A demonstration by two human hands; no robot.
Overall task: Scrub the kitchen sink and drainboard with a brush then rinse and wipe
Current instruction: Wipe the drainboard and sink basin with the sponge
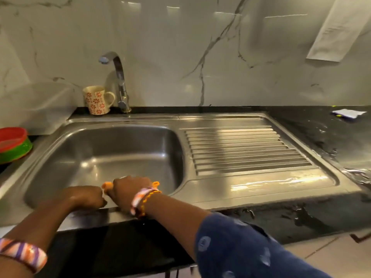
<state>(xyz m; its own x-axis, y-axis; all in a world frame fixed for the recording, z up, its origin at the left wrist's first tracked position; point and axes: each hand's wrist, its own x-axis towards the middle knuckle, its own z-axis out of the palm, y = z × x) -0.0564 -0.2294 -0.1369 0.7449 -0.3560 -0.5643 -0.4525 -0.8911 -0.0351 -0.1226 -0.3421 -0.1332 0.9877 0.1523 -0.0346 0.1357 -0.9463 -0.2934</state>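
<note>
- My right hand is curled round an orange brush at the near rim of the sink; only the orange ends show on both sides of the fist.
- My left hand is closed too and sits just beside the brush, touching the near rim. I cannot tell if it holds anything.
- The basin looks wet and shiny, with no foam or dirt that I can see, so I judge the scrubbing is at an early or middle point. How much is scrubbed I cannot say.
- The drainboard has a film of water on its near part. The rinse and the wipe still seem to be left.
- The tap stands behind the basin and no water runs from it.
- A flowered mug stands near the tap base. Red and green bowls are stacked at the left edge.
- The black desk is splashed with water, and a small packet lies far right. A cloth hangs on the wall.
- Nothing lies in the basin or on the drainboard to block the brush.
</note>
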